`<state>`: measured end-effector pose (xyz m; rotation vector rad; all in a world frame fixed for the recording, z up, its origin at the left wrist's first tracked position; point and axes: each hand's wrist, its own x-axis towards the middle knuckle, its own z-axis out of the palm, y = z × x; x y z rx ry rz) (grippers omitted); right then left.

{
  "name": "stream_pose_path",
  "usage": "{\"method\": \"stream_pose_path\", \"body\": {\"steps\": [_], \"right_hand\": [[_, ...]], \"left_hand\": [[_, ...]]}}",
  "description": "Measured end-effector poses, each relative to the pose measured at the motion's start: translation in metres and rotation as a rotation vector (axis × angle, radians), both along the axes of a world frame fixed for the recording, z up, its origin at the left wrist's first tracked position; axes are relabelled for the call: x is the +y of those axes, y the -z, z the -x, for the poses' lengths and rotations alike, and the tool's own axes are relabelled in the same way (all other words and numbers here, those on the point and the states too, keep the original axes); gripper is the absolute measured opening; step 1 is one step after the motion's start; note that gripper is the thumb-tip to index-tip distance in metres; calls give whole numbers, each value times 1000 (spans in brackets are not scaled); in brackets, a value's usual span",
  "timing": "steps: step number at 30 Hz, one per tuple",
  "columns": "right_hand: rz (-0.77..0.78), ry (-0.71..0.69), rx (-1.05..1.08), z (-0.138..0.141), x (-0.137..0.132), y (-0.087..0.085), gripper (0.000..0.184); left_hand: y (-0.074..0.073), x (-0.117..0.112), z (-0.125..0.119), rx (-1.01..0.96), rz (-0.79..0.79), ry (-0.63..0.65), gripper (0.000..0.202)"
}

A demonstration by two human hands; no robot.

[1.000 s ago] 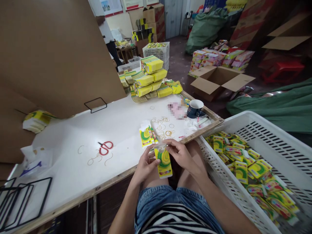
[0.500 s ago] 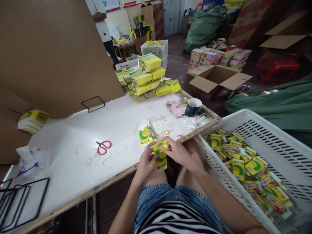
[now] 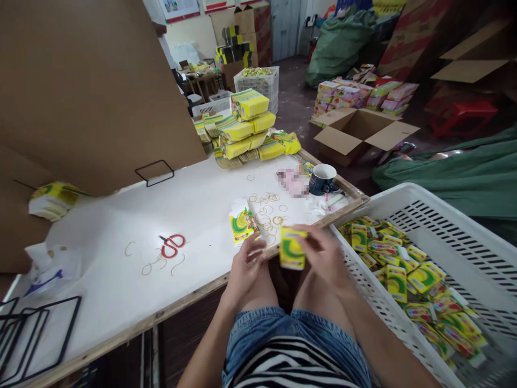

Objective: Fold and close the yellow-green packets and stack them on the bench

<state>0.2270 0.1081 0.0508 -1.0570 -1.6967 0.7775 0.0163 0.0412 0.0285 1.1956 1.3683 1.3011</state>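
A long white desk [image 3: 194, 215] with a wooden rim fills the left and middle of the view. To its right, touching its corner, stands a white slotted plastic crate [image 3: 424, 196] holding a loose heap of yellow, green and red packets [image 3: 407, 275]. At the far end of the desk sits a stack of banded yellow packet bundles [image 3: 246, 126].

The person's right hand [image 3: 323, 258] is raised over the near edge of the desk, just beside the crate's wall. Its grip is clamped on a flat yellow packet with a green swirl [image 3: 291, 249]. The fingers close over the packet's right side and top, so the packet stands upright to the left of the palm, printed face to the camera.

The left hand [image 3: 248, 264] is just left of the packet and not touching it. Its grip is apart and empty, with the fingers bent over the desk's rim.

Just beyond those fingers lies a small pile of matching yellow packets [image 3: 241, 223]. A dark blue mug [image 3: 323, 178] stands near the corner, red-handled scissors [image 3: 173, 243] lie further left, and thin tan rubber bands [image 3: 269, 210] are scattered between the pile and the mug.
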Motion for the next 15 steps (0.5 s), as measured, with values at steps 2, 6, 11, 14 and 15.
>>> {"method": "stream_pose_path", "body": {"steps": [2,6,11,14,15], "right_hand": [[-228,433,-95,-35,4,-8,23],[-329,685,-181,-74,10,-4,28],[-109,404,-82,-32,0,27,24],[-14,252,-5,3,-10,35,20],[14,201,9,11,-13,34,19]], "left_hand": [[6,7,15,234,-57,-121,47],[23,28,48,568,6,-266,62],[36,53,63,693,283,-446,37],[38,56,63,656,306,-459,17],[39,55,62,643,304,-464,14]]}}
